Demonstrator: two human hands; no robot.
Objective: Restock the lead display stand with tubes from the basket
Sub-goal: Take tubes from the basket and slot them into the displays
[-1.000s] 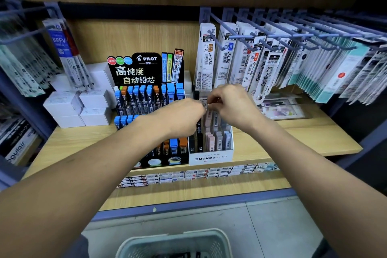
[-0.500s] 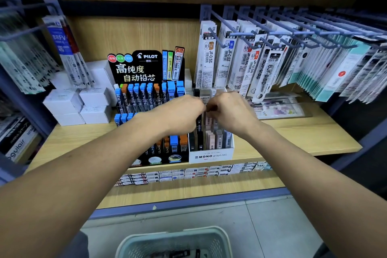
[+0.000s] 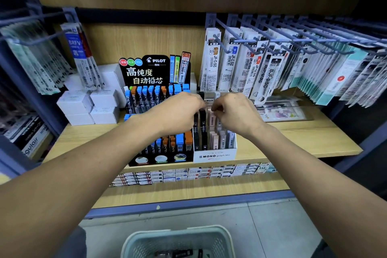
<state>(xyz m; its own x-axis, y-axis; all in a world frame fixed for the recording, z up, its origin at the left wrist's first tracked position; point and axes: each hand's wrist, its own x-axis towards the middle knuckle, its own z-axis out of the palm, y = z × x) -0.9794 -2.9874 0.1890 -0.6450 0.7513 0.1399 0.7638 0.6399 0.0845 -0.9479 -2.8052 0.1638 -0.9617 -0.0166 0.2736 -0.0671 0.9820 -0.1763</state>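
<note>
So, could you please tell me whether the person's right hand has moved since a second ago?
Yes, slightly: the right hand has drawn nearer over the white MONO stand.

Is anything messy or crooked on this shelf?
Nothing much stands out. The tubes stand upright in the black Pilot stand and the white Mono stand. The white boxes are stacked a bit unevenly, not toppled.

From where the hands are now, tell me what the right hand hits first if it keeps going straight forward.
Most likely the back row of lead tubes in the white MONO display stand, just past the right hand. Depth is unclear; the hanging JF-0.5 refill packs lie further on.
</note>
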